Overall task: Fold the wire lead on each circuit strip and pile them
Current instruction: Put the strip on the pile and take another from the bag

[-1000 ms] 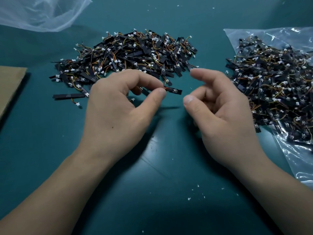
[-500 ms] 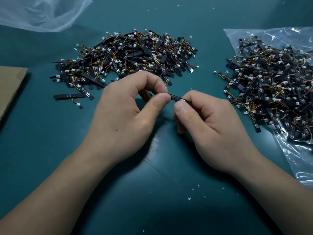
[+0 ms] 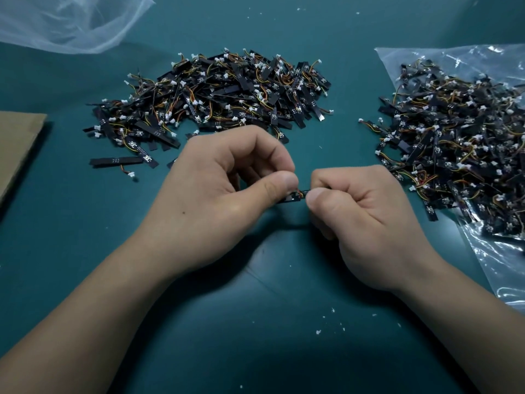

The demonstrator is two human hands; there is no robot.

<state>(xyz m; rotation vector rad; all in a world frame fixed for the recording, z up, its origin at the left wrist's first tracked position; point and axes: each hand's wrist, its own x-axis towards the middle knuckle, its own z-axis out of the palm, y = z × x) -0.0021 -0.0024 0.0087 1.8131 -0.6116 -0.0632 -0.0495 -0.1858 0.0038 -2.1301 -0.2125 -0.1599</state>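
Teal matting (image 3: 85, 251) covers the worktable, speckled with white crumbs (image 3: 318, 332) nearer the person than the hands. The left hand (image 3: 216, 200) and right hand (image 3: 366, 223) meet at the middle, both curled tight. Each pinches one end of a single black circuit strip (image 3: 297, 196) between thumb and forefinger, so only a short stretch of it shows between the thumbs, with a bit of orange wire at the left thumb. Beyond the left hand lies a loose pile of strips (image 3: 216, 95) with white connectors and orange-yellow leads, straight on the mat. One stray strip (image 3: 116, 161) lies left of that hand. To the right of the right hand, a clear plastic bag (image 3: 497, 268) carries a second heap of strips (image 3: 460, 143); whether they sit inside or on top I cannot tell. A white translucent bag (image 3: 65, 21) lies far left beyond the pile, holding nothing I can make out. A cardboard sheet (image 3: 17, 149) lies at the left edge.
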